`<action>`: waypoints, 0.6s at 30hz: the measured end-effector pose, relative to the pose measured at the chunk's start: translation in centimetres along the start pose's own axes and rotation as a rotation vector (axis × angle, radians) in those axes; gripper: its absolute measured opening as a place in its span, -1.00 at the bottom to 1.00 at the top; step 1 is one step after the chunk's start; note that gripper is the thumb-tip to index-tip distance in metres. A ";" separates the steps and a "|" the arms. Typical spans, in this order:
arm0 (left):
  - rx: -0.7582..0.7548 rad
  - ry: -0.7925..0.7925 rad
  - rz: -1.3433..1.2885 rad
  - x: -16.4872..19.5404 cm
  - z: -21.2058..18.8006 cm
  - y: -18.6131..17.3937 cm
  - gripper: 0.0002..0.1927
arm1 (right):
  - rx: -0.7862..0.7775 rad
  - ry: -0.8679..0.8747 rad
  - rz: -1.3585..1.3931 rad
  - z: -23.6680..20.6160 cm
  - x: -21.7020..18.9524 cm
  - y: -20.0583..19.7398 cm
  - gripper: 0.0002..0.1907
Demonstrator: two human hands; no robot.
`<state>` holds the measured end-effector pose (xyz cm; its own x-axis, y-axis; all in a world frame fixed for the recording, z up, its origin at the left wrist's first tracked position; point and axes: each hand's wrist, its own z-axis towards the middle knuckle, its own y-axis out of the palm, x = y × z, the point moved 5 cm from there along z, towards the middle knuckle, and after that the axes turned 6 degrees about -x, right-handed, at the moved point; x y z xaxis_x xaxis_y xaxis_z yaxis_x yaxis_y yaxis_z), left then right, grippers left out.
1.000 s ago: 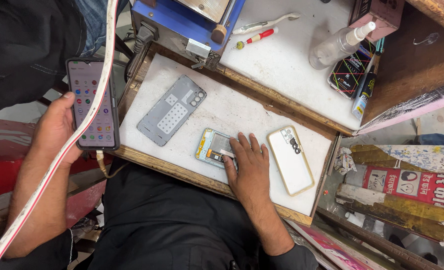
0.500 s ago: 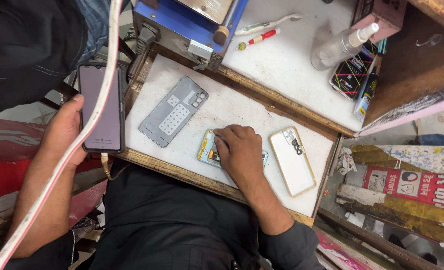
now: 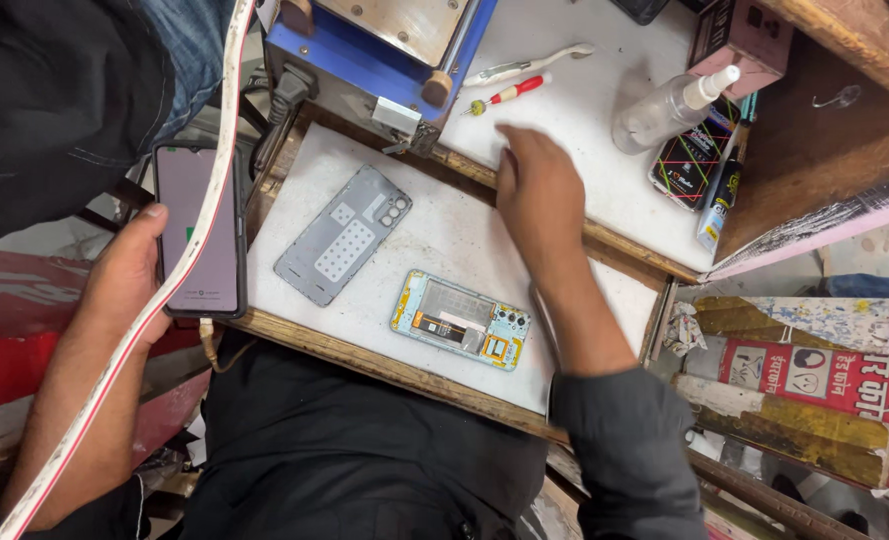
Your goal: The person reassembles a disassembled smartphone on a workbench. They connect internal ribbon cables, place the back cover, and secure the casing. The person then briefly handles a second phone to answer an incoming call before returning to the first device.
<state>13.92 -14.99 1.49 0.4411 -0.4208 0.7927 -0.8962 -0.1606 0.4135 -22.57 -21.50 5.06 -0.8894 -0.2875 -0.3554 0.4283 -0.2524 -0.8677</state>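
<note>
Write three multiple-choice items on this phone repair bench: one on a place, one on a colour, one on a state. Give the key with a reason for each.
1. Where does the opened phone lie?
A. On the white work board
B. On the blue machine
C. In the left hand

2. What colour is the handle of the small screwdriver?
A. Green
B. Red
C. Black

3. What is the right hand doing?
A. Gripping the spray bottle
B. Pressing on the opened phone
C. Reaching empty toward the tools, fingers spread

Key:
1 A: it lies flat on the board, near its front edge.
2 B: the handle is red, with a yellow end.
3 C: the hand holds nothing, and its fingers stop short of the screwdriver.
</note>
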 end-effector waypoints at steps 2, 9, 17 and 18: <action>-0.004 -0.001 -0.018 0.0 -0.2 0.3 -0.45 | 0.011 -0.064 -0.135 2.4 0.3 0.0 -0.71; 0.032 -0.014 0.014 0.4 -0.5 0.3 -0.47 | -0.135 0.298 -0.150 6.1 1.9 1.2 -0.79; -0.077 -0.055 -0.113 0.7 -0.4 -0.6 -0.56 | 0.159 0.384 1.090 -4.5 1.7 -1.4 -0.51; -0.072 -0.055 -0.108 0.6 -0.3 -0.8 -0.57 | 0.149 0.412 1.108 -6.6 1.0 -0.9 -0.58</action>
<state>14.91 -14.83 1.78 0.5295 -0.4535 0.7169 -0.8373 -0.1442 0.5273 -24.89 -15.46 3.14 0.0037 -0.1052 -0.9944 0.9859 -0.1660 0.0212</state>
